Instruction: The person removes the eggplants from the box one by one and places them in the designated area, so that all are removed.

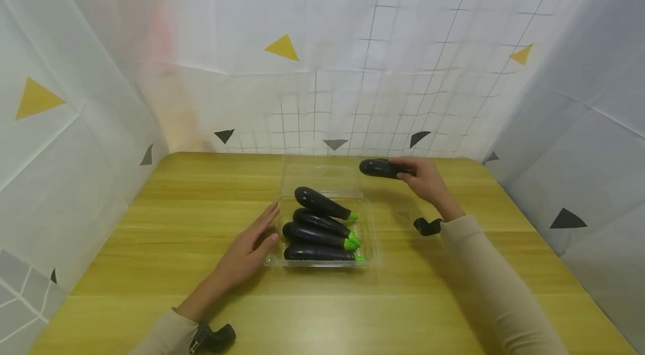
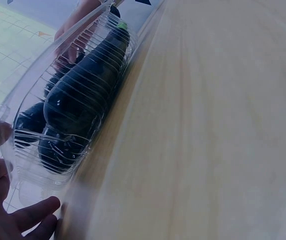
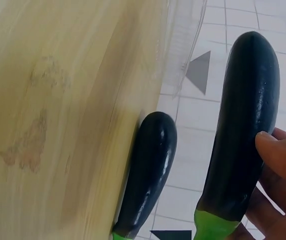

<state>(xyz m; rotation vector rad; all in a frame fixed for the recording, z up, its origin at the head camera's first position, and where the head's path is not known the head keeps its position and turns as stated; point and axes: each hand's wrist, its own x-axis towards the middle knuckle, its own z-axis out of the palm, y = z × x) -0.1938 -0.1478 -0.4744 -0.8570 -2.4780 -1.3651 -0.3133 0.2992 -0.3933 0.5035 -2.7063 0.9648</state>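
Observation:
My right hand [image 1: 423,178] holds a dark eggplant [image 3: 245,115] with a green stem end, raised over the far right of the table. Thumb and fingers grip it near that end. Behind it in the right wrist view, another eggplant [image 3: 150,172] lies on the table. A clear plastic clamshell box [image 1: 373,232] stands mid-table, its lid [image 1: 319,176] folded back. Several eggplants [image 1: 322,236] lie side by side in it, green ends to the right. At the box's left side rests my left hand [image 1: 247,251], fingers extended along the wall, thumb by the near corner.
The wood-grain table [image 1: 201,220] has white sheet walls [image 1: 242,108] at the back and sides, marked with triangles and grid lines. Dark wrist-worn devices [image 1: 427,226] stick out from both sleeves.

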